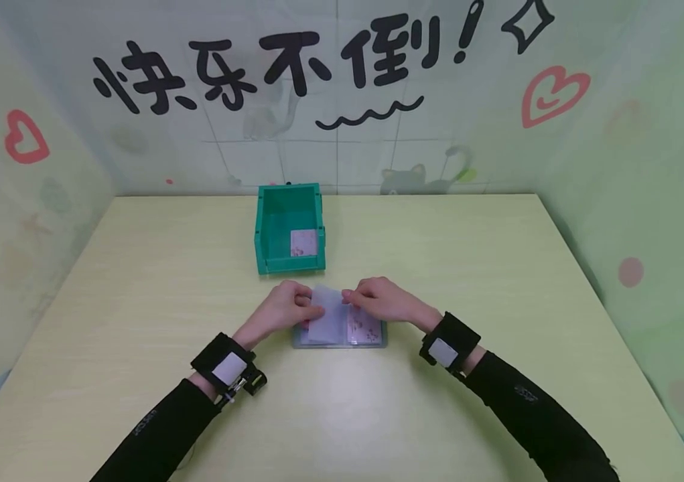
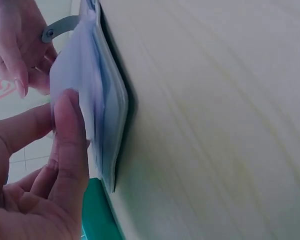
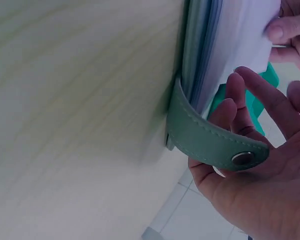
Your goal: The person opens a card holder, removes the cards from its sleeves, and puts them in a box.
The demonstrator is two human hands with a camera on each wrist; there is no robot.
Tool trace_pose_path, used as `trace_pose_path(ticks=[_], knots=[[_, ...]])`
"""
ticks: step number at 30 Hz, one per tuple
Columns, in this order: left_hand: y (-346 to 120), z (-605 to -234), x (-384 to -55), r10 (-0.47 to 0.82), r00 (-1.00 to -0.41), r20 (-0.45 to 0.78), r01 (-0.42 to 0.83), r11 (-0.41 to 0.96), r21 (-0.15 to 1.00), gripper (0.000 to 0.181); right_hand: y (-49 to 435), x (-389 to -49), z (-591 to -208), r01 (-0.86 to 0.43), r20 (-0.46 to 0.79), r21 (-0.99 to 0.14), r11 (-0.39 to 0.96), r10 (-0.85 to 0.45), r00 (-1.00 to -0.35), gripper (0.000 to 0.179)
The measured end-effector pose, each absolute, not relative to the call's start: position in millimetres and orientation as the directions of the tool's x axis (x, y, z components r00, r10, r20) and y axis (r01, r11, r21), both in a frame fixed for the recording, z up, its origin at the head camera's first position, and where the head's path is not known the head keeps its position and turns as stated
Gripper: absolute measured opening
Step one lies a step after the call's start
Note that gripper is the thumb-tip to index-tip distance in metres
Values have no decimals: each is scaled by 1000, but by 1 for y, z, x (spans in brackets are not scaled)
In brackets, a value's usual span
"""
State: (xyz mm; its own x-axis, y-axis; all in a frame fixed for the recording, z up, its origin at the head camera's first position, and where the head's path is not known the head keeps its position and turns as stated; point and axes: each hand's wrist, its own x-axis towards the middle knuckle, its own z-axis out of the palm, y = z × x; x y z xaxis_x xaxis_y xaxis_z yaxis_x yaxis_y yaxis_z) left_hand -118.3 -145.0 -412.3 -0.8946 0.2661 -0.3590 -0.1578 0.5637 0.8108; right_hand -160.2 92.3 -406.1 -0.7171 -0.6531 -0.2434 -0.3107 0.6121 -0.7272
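Note:
A small card album (image 1: pixel 342 346) with clear sleeves lies spread on the table. My left hand (image 1: pixel 286 308) pinches a pale translucent sleeve page (image 1: pixel 327 314) between thumb and fingers, and the page stands raised from the album. Over the album's upper right edge, my right hand (image 1: pixel 385 299) has its fingers loosely bent, with nothing visibly gripped. A card with a pink floral print (image 1: pixel 364 328) shows on the right side below that hand. The album's green strap (image 3: pixel 205 132), with a metal snap, sticks out beside my right palm in the right wrist view.
Behind the album stands a green plastic bin (image 1: pixel 290 266) with a pink-printed card (image 1: pixel 303 242) inside. The pale wooden table (image 1: pixel 167 268) meets a printed backdrop (image 1: pixel 342 161) at its far edge.

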Motion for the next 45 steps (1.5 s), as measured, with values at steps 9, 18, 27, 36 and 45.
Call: trace_pose_path(ticks=[9,18,27,36,45], knots=[[-130,-408,-109,139,-956,-258,-56,777,628,61,118,-174,-400,-303,-300,-668,679,-619,-726,31],[-98,-404,-108,247,-952,-181,87,784,614,23,122,-180,-401,-202,-470,-557,805,-507,-722,37],[-96,-414,-115,215,-955,-203,34,761,648,21,116,-181,-406,-191,-471,-542,818,-485,-737,39],[-91,-413,-117,214,-953,-216,15,743,669,25,119,-182,-410,-204,-469,-547,812,-499,-729,38],[-87,-410,-119,208,-949,-236,15,778,628,27,120,-182,-412,-201,-469,-552,809,-501,-727,38]])
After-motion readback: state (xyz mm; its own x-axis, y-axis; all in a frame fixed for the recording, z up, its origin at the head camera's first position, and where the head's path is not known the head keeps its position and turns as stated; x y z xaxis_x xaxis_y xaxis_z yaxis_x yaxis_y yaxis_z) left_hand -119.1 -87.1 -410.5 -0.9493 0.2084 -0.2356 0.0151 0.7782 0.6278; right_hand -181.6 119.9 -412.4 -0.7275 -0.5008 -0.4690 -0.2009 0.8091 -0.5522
